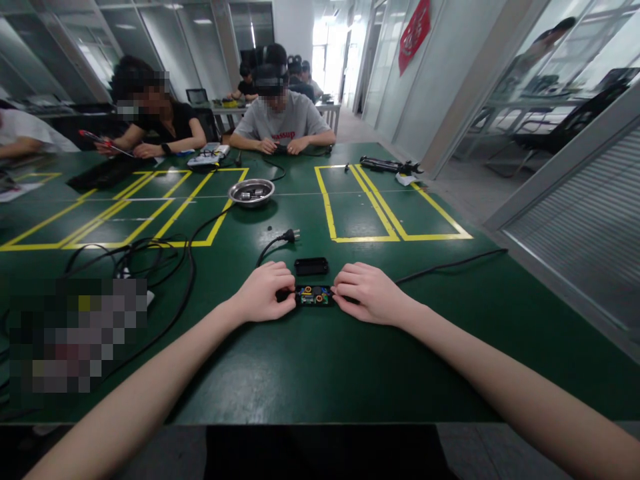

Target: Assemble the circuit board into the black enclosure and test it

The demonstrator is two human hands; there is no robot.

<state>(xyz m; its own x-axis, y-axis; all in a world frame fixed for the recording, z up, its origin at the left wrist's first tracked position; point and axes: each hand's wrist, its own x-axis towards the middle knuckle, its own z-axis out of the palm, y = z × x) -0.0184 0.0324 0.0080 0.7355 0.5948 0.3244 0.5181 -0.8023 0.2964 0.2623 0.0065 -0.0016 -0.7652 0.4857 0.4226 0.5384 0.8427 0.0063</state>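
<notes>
An opened power adapter (315, 296) lies on the green table before me, its circuit board with copper coils facing up in a black half-shell. At its left end, the fingers of my left hand (270, 291) are closed on the edge. My right hand (369, 293) pinches the opposite end, with fingertips partly hidden. Just beyond the adapter rests the loose black cover (311, 266), its hollow side showing. A black power plug (290, 236) on a cable lies past my left hand. Another black cable (450, 265) runs off to the right from behind my right hand.
A metal bowl (251, 193) with small metal parts stands beyond my left hand. Coiled cables (145, 257) and a pixelated object (80, 333) lie at left. Yellow tape (365, 239) marks the table (300, 373). Across it, a person (283, 120) handles a dark item; another person (160, 127) sits left.
</notes>
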